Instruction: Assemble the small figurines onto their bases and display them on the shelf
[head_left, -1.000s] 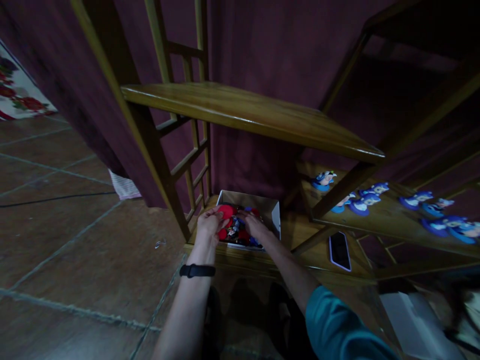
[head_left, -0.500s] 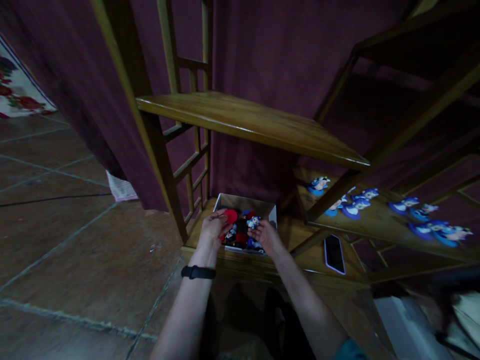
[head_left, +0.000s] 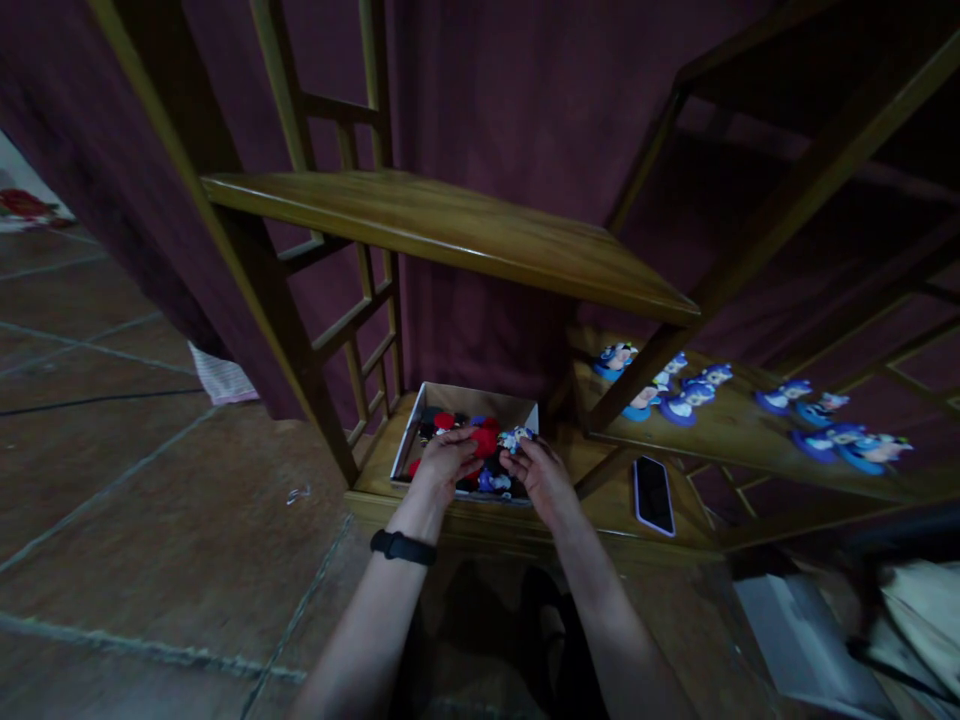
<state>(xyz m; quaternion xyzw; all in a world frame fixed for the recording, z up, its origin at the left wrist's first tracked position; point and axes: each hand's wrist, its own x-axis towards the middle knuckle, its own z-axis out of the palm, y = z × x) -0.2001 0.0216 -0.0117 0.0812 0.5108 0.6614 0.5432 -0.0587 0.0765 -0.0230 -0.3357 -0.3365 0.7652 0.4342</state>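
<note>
A white open box (head_left: 409, 443) on the low wooden shelf holds several red, black and blue figurines. Over it, my left hand (head_left: 444, 465), with a black band on its wrist, is closed on a red round base (head_left: 484, 438). Pinched in the fingers of my right hand (head_left: 541, 478) is a small blue-and-white figurine (head_left: 515, 438), just right of the red base. I cannot tell whether the two pieces touch. Below my fingers, a blue figurine (head_left: 493, 481) lies near the front of the box.
A wooden shelf board (head_left: 450, 225) hangs above the box. On the right-hand shelf (head_left: 720, 440) stand several figurines (head_left: 688, 400) on round bases. A phone (head_left: 653, 495) lies on the lower shelf. A grey box (head_left: 806, 640) is on the floor at lower right.
My left hand has moved right with the red base, bringing it close to the figurine in my right hand. The view has shifted slightly.
</note>
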